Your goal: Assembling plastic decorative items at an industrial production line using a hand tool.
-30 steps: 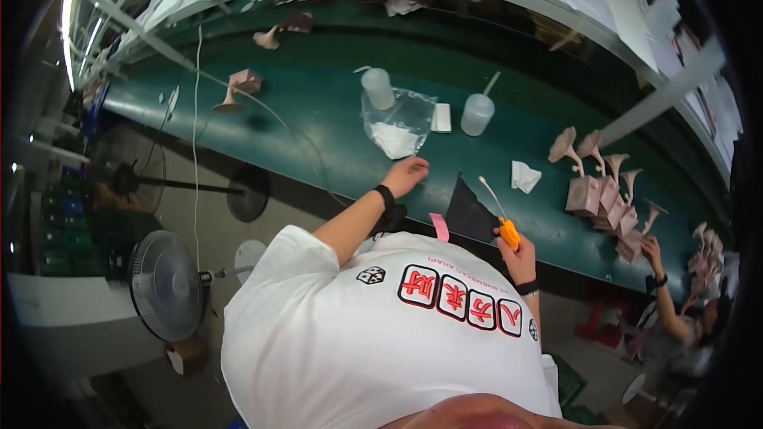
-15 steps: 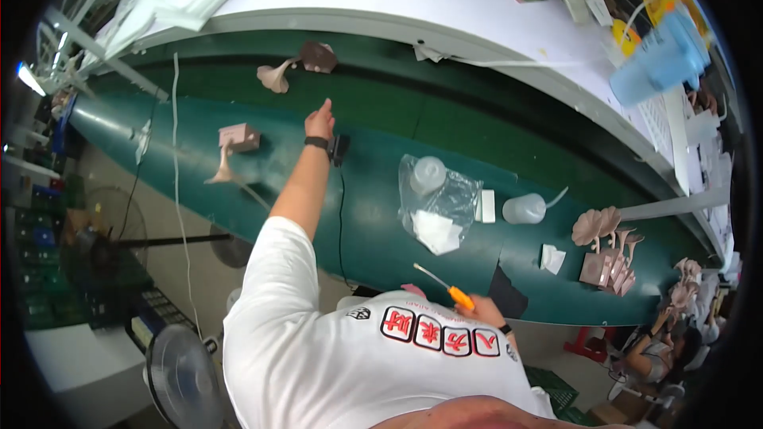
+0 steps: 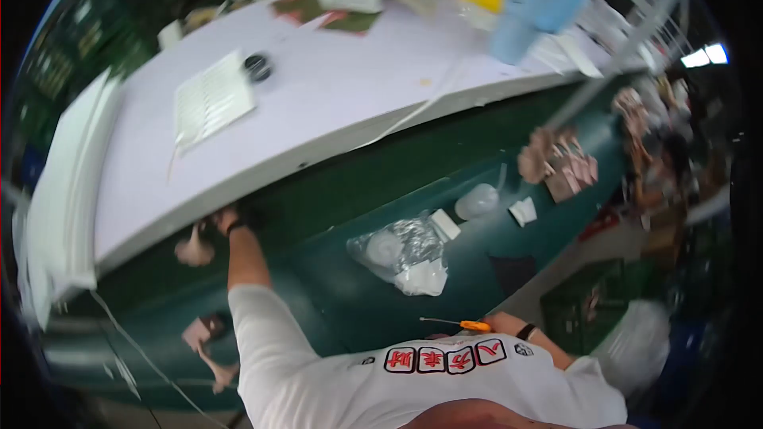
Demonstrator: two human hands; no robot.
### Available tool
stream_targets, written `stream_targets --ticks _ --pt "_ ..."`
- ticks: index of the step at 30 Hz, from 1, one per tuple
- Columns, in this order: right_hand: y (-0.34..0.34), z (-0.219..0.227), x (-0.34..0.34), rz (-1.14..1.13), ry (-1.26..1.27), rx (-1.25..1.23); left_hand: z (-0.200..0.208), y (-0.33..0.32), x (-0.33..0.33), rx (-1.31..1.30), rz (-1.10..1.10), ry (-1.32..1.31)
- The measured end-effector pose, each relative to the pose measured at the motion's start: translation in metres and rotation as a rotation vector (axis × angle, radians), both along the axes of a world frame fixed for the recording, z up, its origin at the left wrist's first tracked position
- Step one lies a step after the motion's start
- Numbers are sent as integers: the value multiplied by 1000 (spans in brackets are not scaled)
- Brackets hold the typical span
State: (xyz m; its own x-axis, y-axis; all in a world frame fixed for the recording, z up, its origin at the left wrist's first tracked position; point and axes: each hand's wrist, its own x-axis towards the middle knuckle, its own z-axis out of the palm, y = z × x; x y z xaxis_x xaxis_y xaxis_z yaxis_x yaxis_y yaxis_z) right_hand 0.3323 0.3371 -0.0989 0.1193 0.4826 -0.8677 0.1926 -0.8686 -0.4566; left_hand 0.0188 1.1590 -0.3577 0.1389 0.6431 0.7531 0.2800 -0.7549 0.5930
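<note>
My left hand (image 3: 226, 219) reaches to the far left, under the edge of the white table, against a dusty-pink gramophone-shaped piece (image 3: 195, 249). The flared horn of that piece shows; its base is hidden or blurred around my fingers, so whether they grip it is unclear. Close to my body, my right hand (image 3: 502, 322) is closed round the orange handle of a screwdriver (image 3: 475, 326), its thin shaft pointing left. A second pink gramophone-shaped piece (image 3: 200, 330), with a box base and horn, lies on the green surface nearer me on the left.
Mid-surface lies a clear plastic bag (image 3: 405, 248) with white pieces, beside a small white box (image 3: 445, 225) and a translucent bottle (image 3: 478, 202). Several pink pieces (image 3: 563, 176) stand at right. The white tabletop (image 3: 334, 79) overhangs the far side, holding a blue jug (image 3: 534, 8).
My view has swung, shifting the scene. My left hand has gone farther out to the far gramophone-shaped piece. My right hand keeps the screwdriver close to my body.
</note>
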Motion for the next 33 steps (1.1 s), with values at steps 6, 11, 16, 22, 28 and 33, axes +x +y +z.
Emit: stream_targets --ticks 6,11,16,22,28,33 --pt "-48 -23 1 212 -244 193 64 -223 73 -1084 657 -596" --pt "-77 -17 38 304 -255 564 140 -360 12 -1002 61 -830" --pt "-106 -8 63 447 -280 715 216 -583 15 -906 -278 -1120" --pt "-162 33 80 495 -254 920 249 -832 19 -868 -319 -1218" --pt "-201 57 59 858 -291 1026 263 -999 -7 -861 338 -771" --pt "-226 63 41 1032 -276 1036 297 -1078 -31 -682 774 316"
